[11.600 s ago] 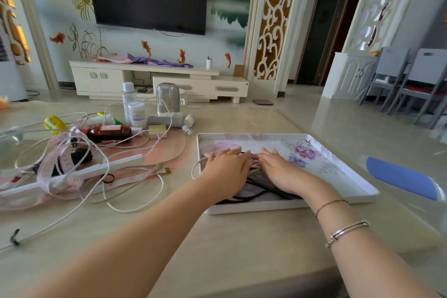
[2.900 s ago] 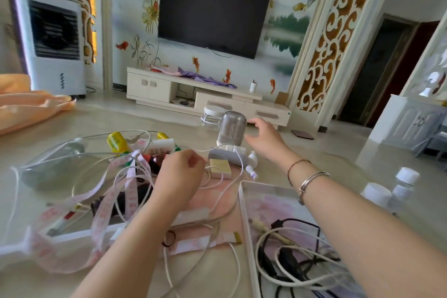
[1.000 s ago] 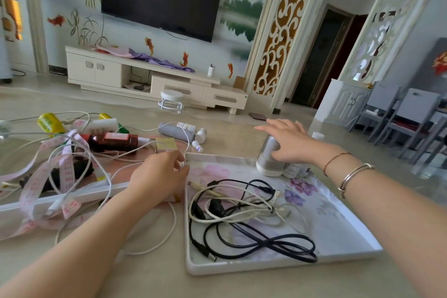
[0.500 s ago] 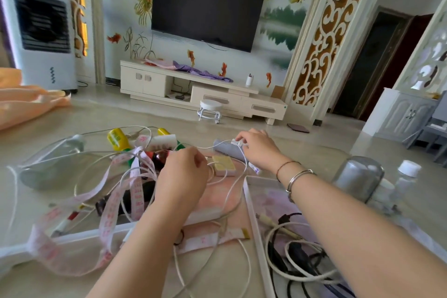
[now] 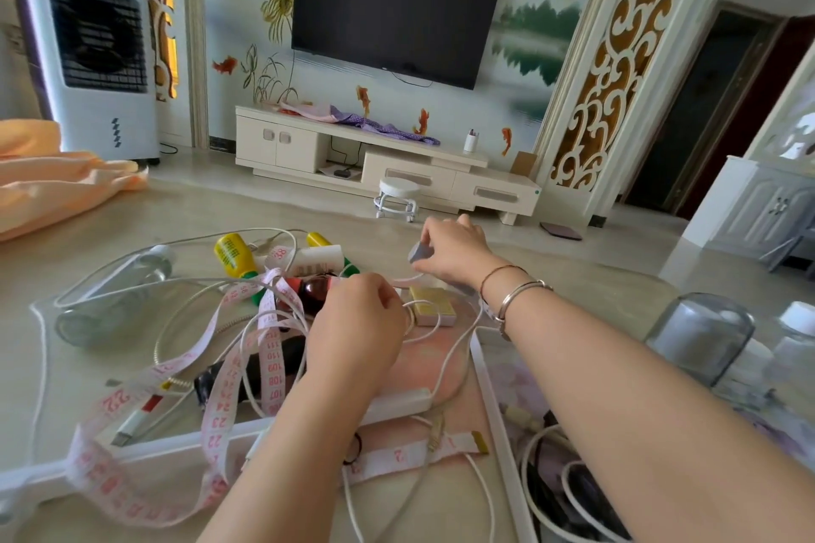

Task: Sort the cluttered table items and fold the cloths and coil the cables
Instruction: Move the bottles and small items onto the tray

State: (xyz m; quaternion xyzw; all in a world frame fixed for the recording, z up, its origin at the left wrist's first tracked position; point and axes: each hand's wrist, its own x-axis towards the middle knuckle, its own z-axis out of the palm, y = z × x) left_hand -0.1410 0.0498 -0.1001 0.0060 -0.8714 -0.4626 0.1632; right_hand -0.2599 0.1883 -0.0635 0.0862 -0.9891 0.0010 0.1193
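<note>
My right hand [image 5: 450, 249] grips a grey cylindrical object [image 5: 419, 252] lifted a little above the table, past a small yellow box [image 5: 432, 309]. My left hand [image 5: 357, 322] lies with curled fingers over tangled white cables [image 5: 247, 335] and a brown bottle [image 5: 315, 289]; I cannot tell whether it holds anything. A pink measuring tape [image 5: 247, 348] winds through the clutter. At the right stands a white floral tray [image 5: 489, 384] holding coiled black and white cables [image 5: 560, 485].
Yellow bottles [image 5: 233, 254], a white tube [image 5: 317, 258], a black object [image 5: 264, 370] and a clear glass bottle [image 5: 119, 300] lie at the left. An orange cloth [image 5: 48, 185] is heaped far left. A grey metal cup [image 5: 701, 335] and white-capped bottles [image 5: 798, 335] stand right of the tray.
My right hand has lifted the grey cylindrical object off the table. My left hand stays over the cable tangle. The grey cup went to the right side earlier.
</note>
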